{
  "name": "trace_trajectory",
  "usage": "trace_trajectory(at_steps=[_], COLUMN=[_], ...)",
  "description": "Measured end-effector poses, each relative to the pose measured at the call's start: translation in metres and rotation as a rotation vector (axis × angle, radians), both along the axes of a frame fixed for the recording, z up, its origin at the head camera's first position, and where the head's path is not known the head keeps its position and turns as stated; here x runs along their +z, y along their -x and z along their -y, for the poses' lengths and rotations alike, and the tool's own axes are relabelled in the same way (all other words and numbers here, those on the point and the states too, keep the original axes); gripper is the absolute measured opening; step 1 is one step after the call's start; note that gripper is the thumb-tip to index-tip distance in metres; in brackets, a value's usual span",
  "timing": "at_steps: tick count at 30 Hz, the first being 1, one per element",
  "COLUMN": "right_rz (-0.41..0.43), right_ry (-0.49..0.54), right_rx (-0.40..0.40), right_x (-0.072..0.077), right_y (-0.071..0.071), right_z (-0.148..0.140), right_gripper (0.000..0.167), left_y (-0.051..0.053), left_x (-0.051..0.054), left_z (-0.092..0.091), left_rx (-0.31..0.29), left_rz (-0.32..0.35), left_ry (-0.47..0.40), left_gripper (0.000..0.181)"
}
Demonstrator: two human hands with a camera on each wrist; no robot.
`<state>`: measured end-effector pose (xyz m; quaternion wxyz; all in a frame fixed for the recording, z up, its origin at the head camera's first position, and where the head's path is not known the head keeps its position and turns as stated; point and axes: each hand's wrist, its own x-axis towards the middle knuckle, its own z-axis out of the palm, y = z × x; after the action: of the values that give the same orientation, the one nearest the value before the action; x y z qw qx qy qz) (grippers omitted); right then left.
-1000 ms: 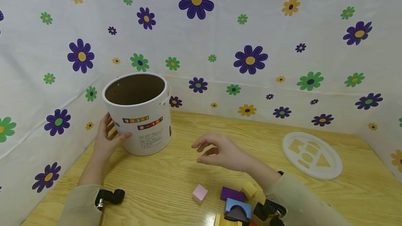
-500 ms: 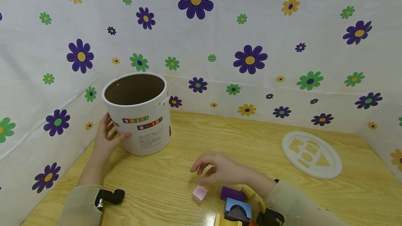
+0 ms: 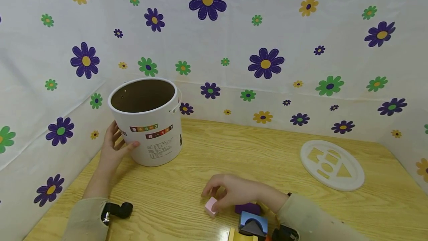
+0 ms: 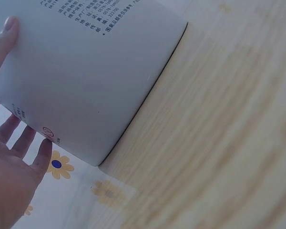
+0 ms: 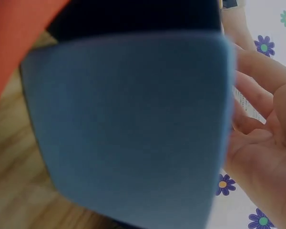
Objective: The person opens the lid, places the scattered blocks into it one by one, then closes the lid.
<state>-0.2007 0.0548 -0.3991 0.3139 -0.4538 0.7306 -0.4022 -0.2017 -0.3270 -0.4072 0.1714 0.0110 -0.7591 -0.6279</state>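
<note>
White bucket (image 3: pixel 147 121) stands in the left hand's (image 3: pixel 113 150) wide grip; right hand (image 3: pixel 232 189) half-encircles a pink cube (image 3: pixel 210 206), hold unclear.

Screened-off tabletop set-up, reads like a small recording booth; home or lab, can't tell. Head view: white flower-print sheeting (image 3: pixel 234 34) wraps from 9 through 12 to 3 o'clock. Wood-grain table (image 3: pixel 260 151) inside. Black wrist cameras (image 3: pixel 117 210) at 5 and 7. Kids' stuff: sums-printed bucket (image 3: pixel 155 137) at 9, colored blocks (image 3: pixel 250 216) at 5.
</note>
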Motion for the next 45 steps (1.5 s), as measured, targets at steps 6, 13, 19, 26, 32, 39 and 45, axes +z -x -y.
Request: trace_trajectory(at_steps=[6, 13, 19, 26, 32, 39, 45], right_rz=[-0.056, -0.050, -0.077, -0.017, -0.021, -0.037, -0.035], right_ry=[-0.010, -0.022, -0.031, -0.039, -0.022, 0.009, 0.050], right_rx=[0.053, 0.055, 0.039, 0.008, 0.010, -0.009, -0.048], right_x=[-0.001, 0.003, 0.006, 0.008, 0.009, 0.016, 0.025], right_y=[0.002, 0.001, 0.001, 0.000, 0.000, 0.001, 0.002], right_z=[-0.001, -0.001, -0.001, -0.001, -0.003, -0.006, -0.007], right_gripper=[0.020, 0.016, 0.016, 0.017, 0.017, 0.016, 0.014], left_y=[0.005, -0.004, -0.001, 0.008, 0.008, 0.006, -0.003], left_x=[-0.008, 0.006, 0.000, -0.012, -0.012, -0.010, 0.004], left_z=[0.006, -0.003, 0.001, 0.009, 0.009, 0.006, -0.002], left_rx=[0.001, -0.008, -0.001, 0.013, 0.013, 0.006, 0.001], left_rz=[0.000, -0.010, -0.004, 0.006, -0.001, -0.009, 0.000], left_ry=[0.000, -0.004, -0.001, 0.012, 0.016, 0.018, 0.010], left_gripper=[0.091, 0.090, 0.090, 0.090, 0.090, 0.091, 0.090])
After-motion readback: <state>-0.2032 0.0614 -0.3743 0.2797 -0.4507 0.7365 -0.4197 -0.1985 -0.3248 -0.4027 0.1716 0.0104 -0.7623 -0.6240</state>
